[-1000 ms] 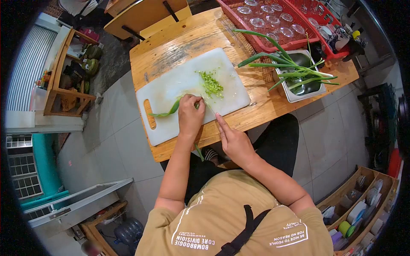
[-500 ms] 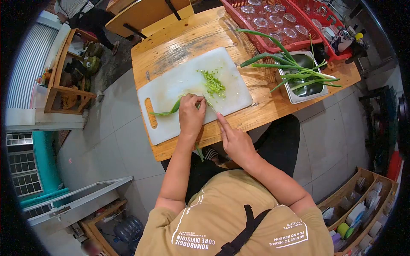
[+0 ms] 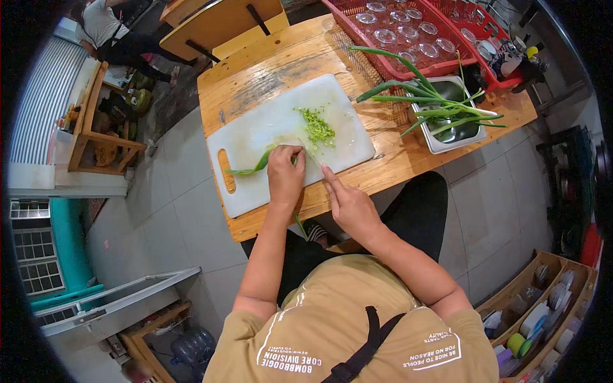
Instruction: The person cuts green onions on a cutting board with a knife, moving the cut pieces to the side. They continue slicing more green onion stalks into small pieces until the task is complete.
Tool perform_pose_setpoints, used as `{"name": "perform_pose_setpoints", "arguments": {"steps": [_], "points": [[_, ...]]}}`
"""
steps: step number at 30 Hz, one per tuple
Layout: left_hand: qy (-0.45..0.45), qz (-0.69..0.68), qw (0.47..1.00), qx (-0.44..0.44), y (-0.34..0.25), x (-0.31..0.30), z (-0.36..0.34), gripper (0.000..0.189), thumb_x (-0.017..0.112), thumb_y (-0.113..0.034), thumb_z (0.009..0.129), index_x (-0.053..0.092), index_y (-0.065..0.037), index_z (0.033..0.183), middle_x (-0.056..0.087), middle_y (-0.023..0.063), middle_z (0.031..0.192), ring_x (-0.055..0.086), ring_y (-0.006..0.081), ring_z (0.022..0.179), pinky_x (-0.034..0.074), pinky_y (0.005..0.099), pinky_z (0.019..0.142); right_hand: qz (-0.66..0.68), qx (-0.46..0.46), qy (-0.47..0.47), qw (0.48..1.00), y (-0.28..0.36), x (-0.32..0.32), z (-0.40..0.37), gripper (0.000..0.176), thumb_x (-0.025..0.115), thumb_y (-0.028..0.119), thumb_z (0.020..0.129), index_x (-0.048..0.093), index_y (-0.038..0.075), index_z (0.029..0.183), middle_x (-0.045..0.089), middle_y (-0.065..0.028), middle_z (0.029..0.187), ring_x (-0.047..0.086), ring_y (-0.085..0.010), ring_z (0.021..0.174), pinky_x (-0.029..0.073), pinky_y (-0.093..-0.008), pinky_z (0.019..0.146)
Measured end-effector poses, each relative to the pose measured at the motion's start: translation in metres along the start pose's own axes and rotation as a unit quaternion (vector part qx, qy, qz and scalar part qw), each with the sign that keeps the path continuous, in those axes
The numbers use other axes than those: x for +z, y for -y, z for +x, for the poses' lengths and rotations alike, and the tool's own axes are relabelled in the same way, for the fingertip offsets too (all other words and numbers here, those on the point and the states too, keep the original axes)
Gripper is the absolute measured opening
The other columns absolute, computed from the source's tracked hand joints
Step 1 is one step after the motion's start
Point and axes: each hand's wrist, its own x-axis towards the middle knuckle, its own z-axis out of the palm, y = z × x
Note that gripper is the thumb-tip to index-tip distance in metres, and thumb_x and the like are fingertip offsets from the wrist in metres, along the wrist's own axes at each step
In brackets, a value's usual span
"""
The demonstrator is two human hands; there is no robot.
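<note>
My left hand [image 3: 285, 173] presses down on a green onion [image 3: 250, 167] that lies across a white cutting board [image 3: 255, 131]. Its leafy end sticks out to the left of my fingers. My right hand [image 3: 348, 204] grips a knife [image 3: 311, 153], whose thin blade rests on the board just right of my left fingertips. A small heap of chopped green onion [image 3: 316, 126] lies on the board beyond the blade. The knife's handle is hidden inside my fist.
The board sits on a wooden table [image 3: 268, 70]. A steel tray [image 3: 450, 121] with whole green onions [image 3: 428, 96] stands at right. Red racks of glasses [image 3: 408, 32] fill the far edge. A person [image 3: 108, 29] is at the far left by a wooden shelf [image 3: 96, 121].
My hands have stayed at the board, with the knife making small chopping moves. The person at the far left has come further into view.
</note>
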Motion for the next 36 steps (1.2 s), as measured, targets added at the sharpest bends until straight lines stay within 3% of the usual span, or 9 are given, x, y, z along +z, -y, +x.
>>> {"name": "perform_pose_setpoints", "arguments": {"steps": [11, 14, 16, 29, 31, 36], "points": [[0.027, -0.007, 0.999, -0.041, 0.005, -0.003, 0.006, 0.013, 0.080, -0.009, 0.090, 0.081, 0.002, 0.097, 0.074, 0.0165, 0.093, 0.071, 0.0304, 0.087, 0.057, 0.0399, 0.083, 0.030, 0.003, 0.022, 0.999, 0.005, -0.004, 0.000, 0.059, 0.056, 0.016, 0.109, 0.042, 0.010, 0.166, 0.069, -0.0249, 0.078, 0.069, -0.0450, 0.071, 0.055, -0.0572, 0.067], [0.032, -0.001, 0.999, -0.029, 0.008, -0.002, 0.007, 0.014, 0.080, -0.009, 0.089, 0.082, 0.002, 0.098, 0.075, 0.0166, 0.094, 0.071, 0.0303, 0.085, 0.057, 0.0397, 0.082, 0.021, 0.026, 0.021, 0.999, 0.006, 0.003, 0.010, 0.054, 0.057, 0.016, 0.110, 0.048, 0.015, 0.164, 0.068, -0.0272, 0.076, 0.069, -0.0459, 0.070, 0.054, -0.0561, 0.066], [0.023, -0.007, 0.999, -0.033, 0.009, -0.002, 0.007, 0.014, 0.081, -0.010, 0.090, 0.083, 0.001, 0.098, 0.076, 0.0162, 0.095, 0.071, 0.0298, 0.085, 0.057, 0.0398, 0.082, 0.003, 0.003, 0.016, 1.000, 0.003, 0.009, 0.018, 0.057, 0.055, 0.017, 0.109, 0.044, 0.010, 0.165, 0.069, -0.0234, 0.075, 0.069, -0.0448, 0.068, 0.056, -0.0572, 0.065], [0.031, -0.015, 0.999, -0.023, -0.002, -0.014, 0.004, 0.012, 0.082, -0.009, 0.091, 0.081, -0.001, 0.098, 0.076, 0.0141, 0.094, 0.069, 0.0297, 0.090, 0.056, 0.0404, 0.083, -0.107, 0.002, 0.023, 0.994, 0.001, 0.013, 0.015, 0.064, 0.059, 0.017, 0.106, 0.042, 0.014, 0.168, 0.070, -0.0185, 0.077, 0.069, -0.0393, 0.064, 0.058, -0.0518, 0.061], [0.023, -0.002, 0.999, 0.030, -0.001, -0.014, 0.002, 0.012, 0.081, -0.010, 0.091, 0.082, -0.001, 0.100, 0.076, 0.0148, 0.095, 0.069, 0.0315, 0.093, 0.056, 0.0414, 0.085, -0.077, 0.010, 0.013, 0.997, -0.002, 0.008, 0.015, 0.062, 0.058, 0.017, 0.107, 0.042, 0.012, 0.167, 0.070, -0.0200, 0.077, 0.070, -0.0406, 0.066, 0.058, -0.0534, 0.061], [0.026, -0.004, 1.000, 0.007, 0.002, -0.010, 0.001, 0.014, 0.080, -0.012, 0.093, 0.082, -0.002, 0.101, 0.075, 0.0161, 0.094, 0.069, 0.0329, 0.095, 0.056, 0.0424, 0.086, -0.012, 0.008, 0.009, 1.000, 0.001, -0.009, 0.004, 0.057, 0.058, 0.017, 0.109, 0.044, 0.012, 0.165, 0.069, -0.0255, 0.077, 0.069, -0.0446, 0.069, 0.055, -0.0560, 0.065]]}}
